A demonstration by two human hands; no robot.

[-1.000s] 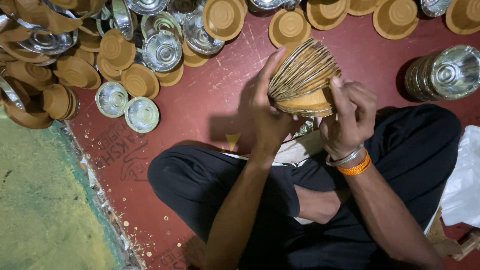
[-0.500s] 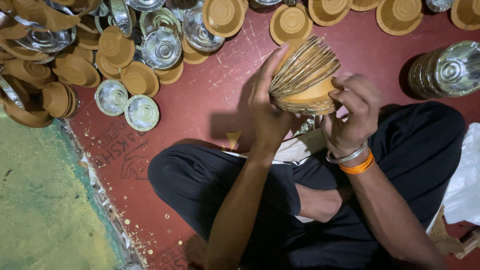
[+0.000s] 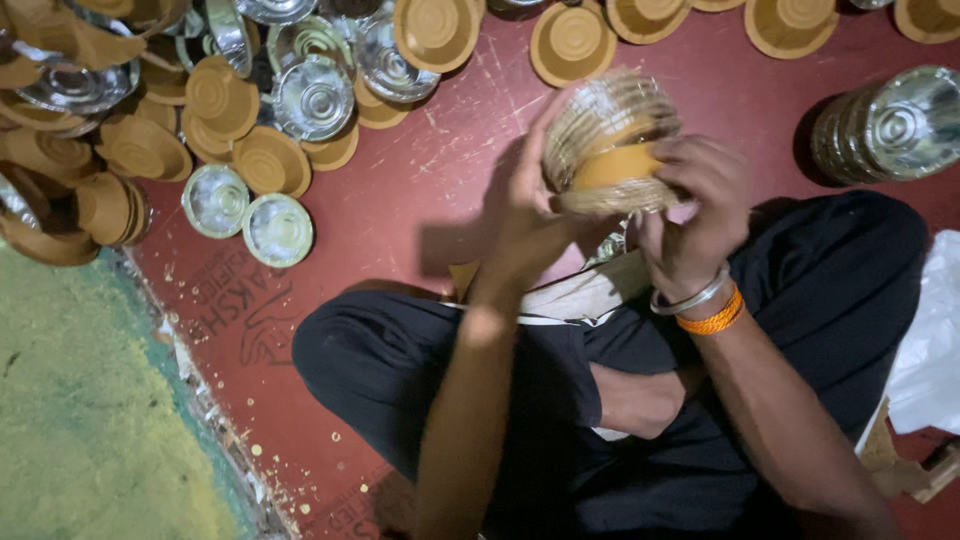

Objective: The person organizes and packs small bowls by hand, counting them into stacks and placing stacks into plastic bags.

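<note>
Both hands grip a stack of paper bowls [image 3: 612, 145], lying sideways | left hand [image 3: 525, 215] cups left end; right hand [image 3: 695, 215] fingers wrap right end | loose bowls [image 3: 250, 150] on red floor [image 3: 420, 200]

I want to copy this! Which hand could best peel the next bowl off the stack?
Probably the right hand: its fingers curl over the stack of bowls at the open side. The left hand is spread flat along the far side, steadying the stack.
</note>
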